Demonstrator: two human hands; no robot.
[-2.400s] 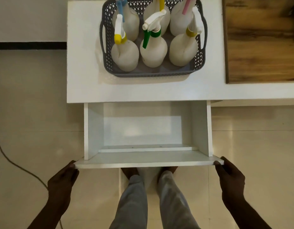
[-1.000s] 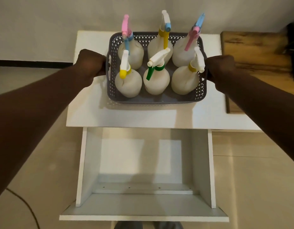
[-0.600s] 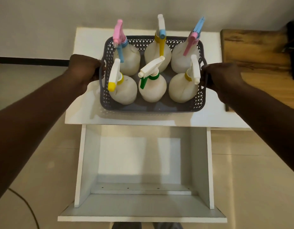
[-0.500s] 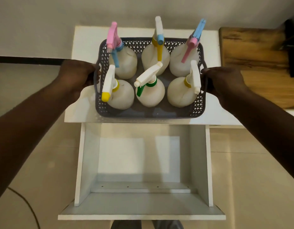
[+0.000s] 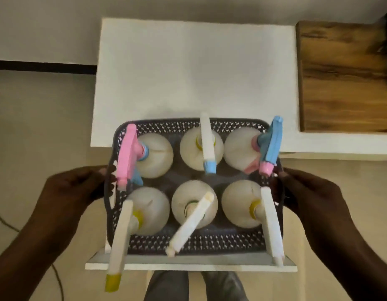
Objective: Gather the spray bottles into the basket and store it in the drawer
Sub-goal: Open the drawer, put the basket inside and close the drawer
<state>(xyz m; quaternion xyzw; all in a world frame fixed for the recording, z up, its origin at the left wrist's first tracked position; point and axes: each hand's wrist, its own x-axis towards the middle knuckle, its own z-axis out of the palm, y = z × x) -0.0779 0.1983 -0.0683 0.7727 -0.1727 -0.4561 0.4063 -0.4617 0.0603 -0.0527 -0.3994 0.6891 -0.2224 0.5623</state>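
Lifted off the counter (image 5: 194, 68), the basket (image 5: 194, 243) with six spray bottles (image 5: 194, 204) is now held over the open drawer (image 5: 188, 263). Left hand (image 5: 68, 192) and right hand (image 5: 312, 192) fingers are clenched on its side handles. Storing step: level lowering between drawer walls is needed next.

No text, label, brand, number or sign can be read anywhere; the spray bottles (image 5: 197, 146) in the basket (image 5: 194, 243) are seen to be plain and unmarked.
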